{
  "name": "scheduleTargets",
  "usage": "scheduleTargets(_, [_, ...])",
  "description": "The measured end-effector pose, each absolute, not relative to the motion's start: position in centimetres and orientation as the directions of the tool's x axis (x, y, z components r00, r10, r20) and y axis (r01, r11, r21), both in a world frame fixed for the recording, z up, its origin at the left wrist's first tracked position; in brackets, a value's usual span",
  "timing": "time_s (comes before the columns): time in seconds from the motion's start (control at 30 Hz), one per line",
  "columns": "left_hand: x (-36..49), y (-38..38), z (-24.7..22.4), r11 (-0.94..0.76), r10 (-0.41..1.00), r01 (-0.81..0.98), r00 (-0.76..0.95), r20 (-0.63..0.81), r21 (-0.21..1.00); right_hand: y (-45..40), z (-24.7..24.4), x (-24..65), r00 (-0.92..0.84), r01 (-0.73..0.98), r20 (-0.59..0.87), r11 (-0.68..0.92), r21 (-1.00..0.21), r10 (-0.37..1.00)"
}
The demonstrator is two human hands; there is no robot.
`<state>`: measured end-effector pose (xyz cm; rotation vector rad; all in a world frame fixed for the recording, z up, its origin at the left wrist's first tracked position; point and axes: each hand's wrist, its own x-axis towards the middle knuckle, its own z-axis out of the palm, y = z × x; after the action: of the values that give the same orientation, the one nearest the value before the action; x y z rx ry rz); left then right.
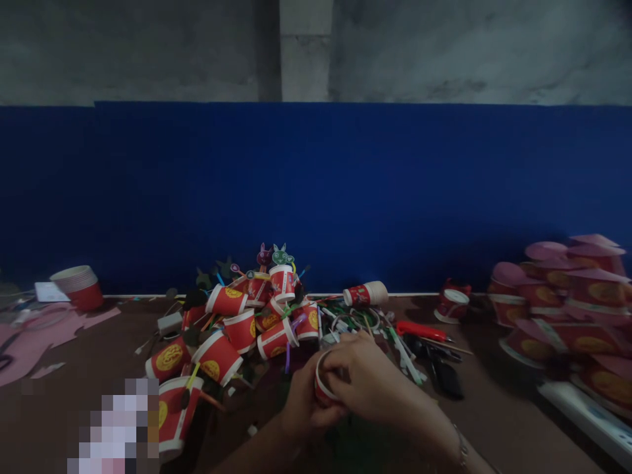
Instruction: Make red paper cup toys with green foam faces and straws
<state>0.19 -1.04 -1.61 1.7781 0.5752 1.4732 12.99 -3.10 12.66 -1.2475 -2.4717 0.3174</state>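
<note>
Near the bottom centre, my left hand (307, 399) is wrapped round a red paper cup (323, 390) with a white rim. The cup is tilted, its mouth facing my right hand (359, 375). Fingers of my right hand reach in at the cup's mouth; what they hold, if anything, is hidden. Just behind and to the left lies a heap of red paper cups (240, 331) with gold emblems, several with coloured straws. A cup with a green animal cutout (280, 255) stands on top of the heap.
Stacked cups (79, 288) and pink sheets (34, 342) are at the left. A red-handled tool (422, 330), a black object (447, 376) and nested cups (366, 293) lie right of centre. Pink-topped cups (543, 289) crowd the right; a blue partition (316, 191) rises behind.
</note>
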Motion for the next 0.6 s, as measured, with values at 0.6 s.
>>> scheduleTargets(0.6, [0.91,-1.49,-1.76,-0.596,0.754,-0.197,0.195,0.627,0.778,-3.25,12.60,12.54,-0.537,0.741,0.243,0.589,-0.322,0.808])
